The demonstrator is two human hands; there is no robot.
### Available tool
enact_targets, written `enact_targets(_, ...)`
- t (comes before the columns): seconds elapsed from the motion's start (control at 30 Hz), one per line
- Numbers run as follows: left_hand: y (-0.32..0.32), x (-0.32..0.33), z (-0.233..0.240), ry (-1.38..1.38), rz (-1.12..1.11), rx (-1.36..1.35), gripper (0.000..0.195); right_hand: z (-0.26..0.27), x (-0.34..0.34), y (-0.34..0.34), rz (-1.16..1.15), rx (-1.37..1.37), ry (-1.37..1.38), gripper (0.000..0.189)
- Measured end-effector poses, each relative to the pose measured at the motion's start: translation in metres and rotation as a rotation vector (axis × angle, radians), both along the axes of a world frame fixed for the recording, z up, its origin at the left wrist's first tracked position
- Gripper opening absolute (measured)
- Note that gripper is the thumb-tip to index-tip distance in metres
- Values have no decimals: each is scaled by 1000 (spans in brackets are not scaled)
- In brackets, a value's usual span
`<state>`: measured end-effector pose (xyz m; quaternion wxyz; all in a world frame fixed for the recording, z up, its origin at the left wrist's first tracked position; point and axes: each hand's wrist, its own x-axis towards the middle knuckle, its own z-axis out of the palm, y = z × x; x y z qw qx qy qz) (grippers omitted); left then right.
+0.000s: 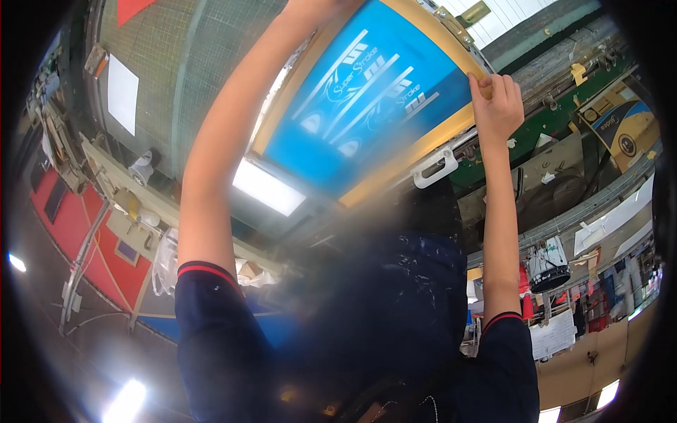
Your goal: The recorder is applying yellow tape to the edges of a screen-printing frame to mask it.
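A screen-printing frame lies at a slant before me, its blue mesh bearing white stripes and lettering. A yellow-brown border surrounds the mesh. At its right corner my right hand grips the border between thumb and bent fingers. My left hand reaches to the top edge of the view, near the frame's far left side. Most of its fingers are cut off, so its hold is hidden. A metal bracket with a slotted handle sits beside the near right side of the frame.
Left of the frame is a gridded glass surface with a white sheet. Metal rails and a green beam run along the right. Beyond them stands a printed cardboard box. A clear plastic bag hangs at lower left.
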<state>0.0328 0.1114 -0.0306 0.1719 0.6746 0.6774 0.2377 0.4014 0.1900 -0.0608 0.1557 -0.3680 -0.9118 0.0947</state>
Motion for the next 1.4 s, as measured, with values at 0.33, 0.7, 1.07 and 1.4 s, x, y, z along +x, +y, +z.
enact_targets(0.33, -3, -5, -9, -53, -1, 45, 10, -6, -54, 7, 156, 23, 1, 28)
enact_targets(0.7, -1, -5, -12, -156, 70, 118, 8, -10, -88, 5, 147, 15, 49, 27)
enact_targets(1.07, -1, 4, 5, -180, 233, 31, 15, -25, -143, 14, 248, 94, 138, 26)
enact_targets(1.4, -38, 94, -16, -173, 661, 170, 25, -4, -211, 20, 303, 72, 149, 14)
